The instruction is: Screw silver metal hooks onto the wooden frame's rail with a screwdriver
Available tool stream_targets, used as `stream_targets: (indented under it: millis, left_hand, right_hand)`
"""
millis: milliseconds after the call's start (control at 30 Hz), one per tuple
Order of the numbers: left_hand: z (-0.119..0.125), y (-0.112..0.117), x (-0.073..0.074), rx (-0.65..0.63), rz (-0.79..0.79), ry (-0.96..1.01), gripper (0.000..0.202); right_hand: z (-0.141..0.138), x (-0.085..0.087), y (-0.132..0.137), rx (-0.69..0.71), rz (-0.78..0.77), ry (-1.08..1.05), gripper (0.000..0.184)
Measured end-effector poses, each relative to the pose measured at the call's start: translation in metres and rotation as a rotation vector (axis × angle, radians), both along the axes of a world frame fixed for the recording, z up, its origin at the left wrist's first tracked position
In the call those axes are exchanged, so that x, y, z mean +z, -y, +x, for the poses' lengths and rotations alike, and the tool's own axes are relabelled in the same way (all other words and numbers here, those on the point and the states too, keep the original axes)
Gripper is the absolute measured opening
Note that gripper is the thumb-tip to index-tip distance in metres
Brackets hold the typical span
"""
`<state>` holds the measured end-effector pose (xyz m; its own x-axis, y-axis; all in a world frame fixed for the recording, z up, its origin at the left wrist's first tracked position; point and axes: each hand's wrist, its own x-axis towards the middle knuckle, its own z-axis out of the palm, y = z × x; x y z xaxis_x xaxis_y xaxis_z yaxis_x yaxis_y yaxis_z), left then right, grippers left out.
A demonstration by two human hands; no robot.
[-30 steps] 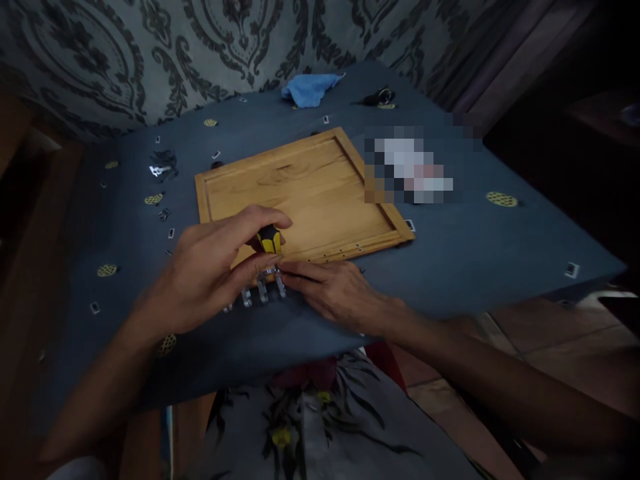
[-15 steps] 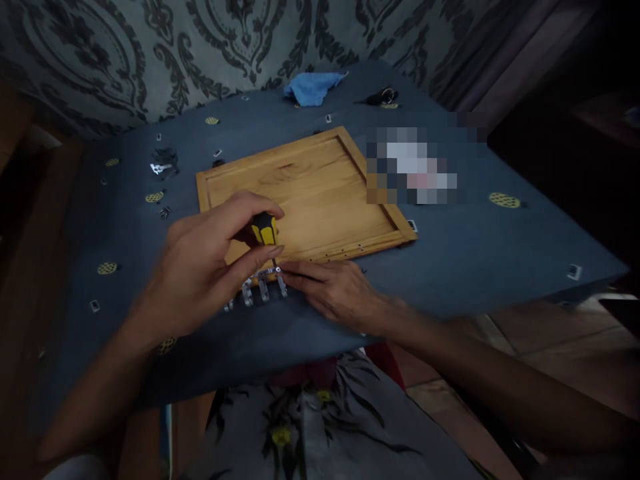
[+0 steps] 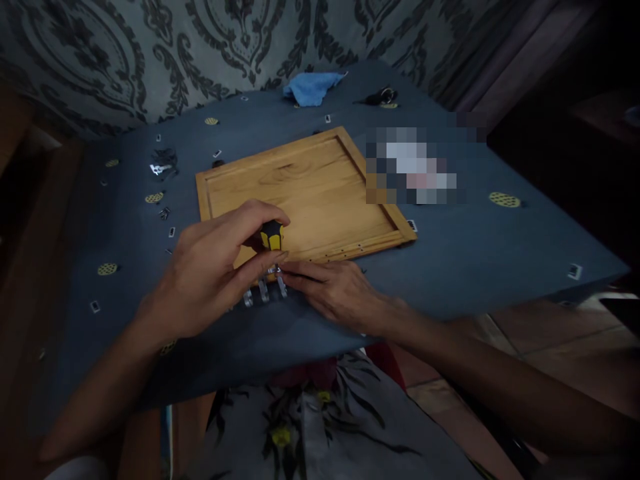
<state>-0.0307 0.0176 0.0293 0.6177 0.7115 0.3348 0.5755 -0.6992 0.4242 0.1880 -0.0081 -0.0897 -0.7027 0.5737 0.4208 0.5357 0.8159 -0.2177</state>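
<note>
My left hand (image 3: 210, 273) is closed around the yellow and black handle of a screwdriver (image 3: 271, 236), held upright at the near edge of a square wooden panel (image 3: 310, 187). My right hand (image 3: 335, 290) lies low on the blue cloth, fingers pressed together against a shiny metal bracket (image 3: 263, 290) with several prongs, right under the screwdriver tip. The tip itself is hidden between my fingers. A row of small holes runs along the panel's near edge.
A blue table cover (image 3: 475, 253) carries scattered small metal parts (image 3: 161, 168), a blue rag (image 3: 313, 87) and a dark object (image 3: 380, 97) at the far side. A patterned curtain hangs behind. Tiled floor (image 3: 550, 340) lies to the right.
My left hand has shifted slightly on the screwdriver handle, up and back down, as if turning it. My right hand and the bracket stay in place.
</note>
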Motion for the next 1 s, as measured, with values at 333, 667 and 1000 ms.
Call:
stream_targets:
  millis: [333, 667, 1000]
  left_hand:
    - [0.0016, 0.0019, 0.0028, -0.173, 0.079, -0.023, 0.020]
    - [0.0040, 0.0003, -0.0008, -0.159, 0.094, -0.016, 0.023]
    - [0.0061, 0.0010, -0.0015, -0.132, 0.122, 0.029, 0.020]
  right_hand:
    - [0.0012, -0.0022, 0.0001, -0.022, -0.063, 0.067, 0.042]
    - [0.0003, -0.0018, -0.0004, -0.017, 0.003, 0.033, 0.038]
    - [-0.0009, -0.0023, -0.0004, -0.029, -0.010, 0.039, 0.039]
